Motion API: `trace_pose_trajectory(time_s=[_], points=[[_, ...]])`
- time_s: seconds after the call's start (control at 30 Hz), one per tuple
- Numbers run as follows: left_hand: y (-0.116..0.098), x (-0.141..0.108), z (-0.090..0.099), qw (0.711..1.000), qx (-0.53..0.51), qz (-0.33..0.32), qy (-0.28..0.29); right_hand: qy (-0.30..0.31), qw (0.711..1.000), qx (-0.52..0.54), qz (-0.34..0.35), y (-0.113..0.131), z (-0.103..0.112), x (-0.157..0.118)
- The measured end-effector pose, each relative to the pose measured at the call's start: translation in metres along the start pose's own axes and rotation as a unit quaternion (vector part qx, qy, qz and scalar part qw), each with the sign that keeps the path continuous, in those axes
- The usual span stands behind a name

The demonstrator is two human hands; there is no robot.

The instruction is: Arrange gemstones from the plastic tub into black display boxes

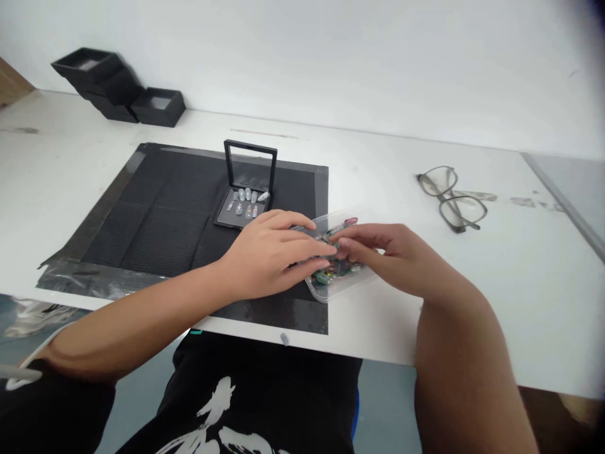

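Note:
A clear plastic container [321, 293] full of small, shiny, mixed-colour press-on nails [325, 277] sits across the right edge of the black mat. My left hand [276, 255] reaches over its left side, fingers stretched out and apart above the nails. From the right, my right hand [382, 252] dips into the container with thumb and forefinger pinched; whatever is between them is hidden. Just beyond my left hand, a black display case [231, 217] stands with its framed lid raised. Inside lie two rows of pale, decorated nails [248, 195].
The black ribbed mat [155, 214] is taped onto the white table [378, 328]. Eyeglasses [451, 198] lie at the right. Black boxes [101, 79] are stacked by the wall at the back left. One loose grey nail [284, 339] rests at the table's front edge.

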State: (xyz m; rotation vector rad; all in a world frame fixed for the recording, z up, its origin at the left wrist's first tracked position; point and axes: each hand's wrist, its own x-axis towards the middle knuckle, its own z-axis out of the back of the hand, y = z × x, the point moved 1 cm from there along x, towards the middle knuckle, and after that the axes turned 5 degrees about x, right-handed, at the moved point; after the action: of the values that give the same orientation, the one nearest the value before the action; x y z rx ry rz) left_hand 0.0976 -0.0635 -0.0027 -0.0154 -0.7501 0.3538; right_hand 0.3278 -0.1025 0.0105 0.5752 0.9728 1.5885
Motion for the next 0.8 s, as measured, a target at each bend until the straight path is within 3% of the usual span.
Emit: trace_pose_trajectory(time_s=[0.1, 0.17, 0.43, 0.8], points=[[0.0011, -0.0017, -0.0022, 0.997, 0.013, 0.024, 0.074, -0.096, 0.994, -0.021, 0.037, -0.0009, 0.0023, -0.0032], [0.001, -0.0014, -0.0018, 0.995, -0.004, 0.018, 0.101, -0.121, 0.99, -0.055, 0.045, -0.0004, 0.0032, -0.0053], [0.0012, -0.0025, -0.0008, 0.98, -0.033, -0.078, 0.182, -0.084, 0.989, -0.118, 0.036, 0.0033, 0.0023, -0.0064], [0.0037, -0.0036, -0.0032, 0.976, 0.002, -0.05, 0.211, -0.072, 0.985, -0.158, 0.003, 0.0008, 0.0023, -0.0078]])
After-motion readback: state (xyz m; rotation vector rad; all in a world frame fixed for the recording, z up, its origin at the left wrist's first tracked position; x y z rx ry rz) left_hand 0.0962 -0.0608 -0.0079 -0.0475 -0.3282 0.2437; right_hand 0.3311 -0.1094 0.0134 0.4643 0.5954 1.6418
